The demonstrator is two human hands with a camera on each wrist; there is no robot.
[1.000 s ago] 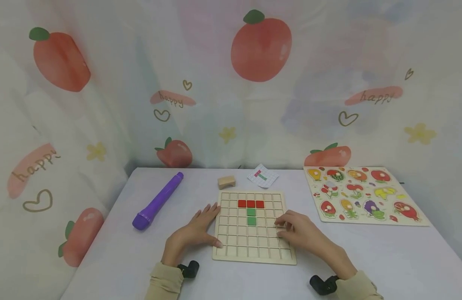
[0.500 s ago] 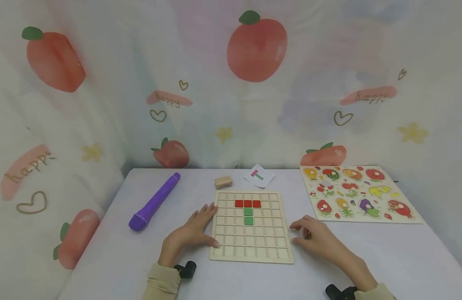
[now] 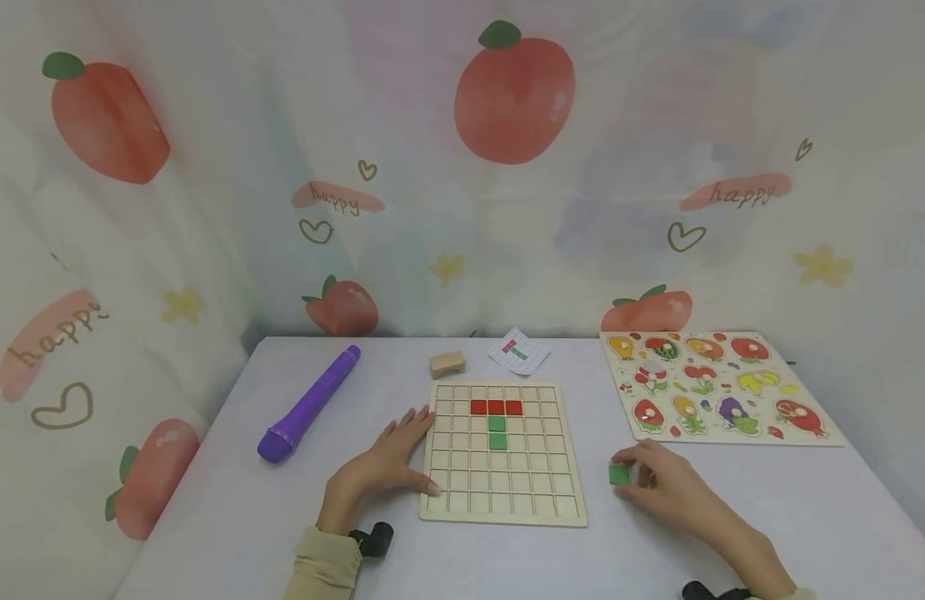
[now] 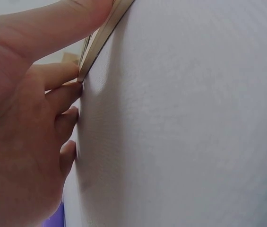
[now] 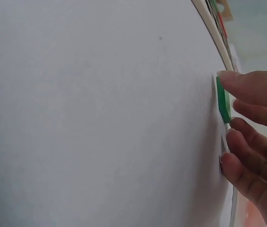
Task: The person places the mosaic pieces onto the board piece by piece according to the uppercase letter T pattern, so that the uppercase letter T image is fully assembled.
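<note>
A square wooden grid board (image 3: pixel 462 503) lies on the table, with red squares (image 3: pixel 488 407) in a row and green squares (image 3: pixel 497 441) below their middle. My left hand (image 3: pixel 391 454) holds its fingers spread at the board's left side, thumb on the edge. In the left wrist view the thumb overlaps the board's rim (image 4: pixel 100 42). Right of the board, my right hand (image 3: pixel 676 487) pinches a small green block (image 3: pixel 620 475) between thumb and fingertips, low over the tabletop. The right wrist view shows the green block (image 5: pixel 222 100) close to the white cloth.
A purple toy microphone (image 3: pixel 308 406) lies at the left. Behind the board are a wooden block (image 3: pixel 447 363) and a paper pattern card (image 3: pixel 519 352). A fruit puzzle board (image 3: pixel 725 387) lies at the back right. A printed curtain (image 3: pixel 432 208) hangs behind the table.
My right hand has moved from the board's right edge out to the right, and the green block now shows between its fingertips. My left hand has stayed at the board's left edge.
</note>
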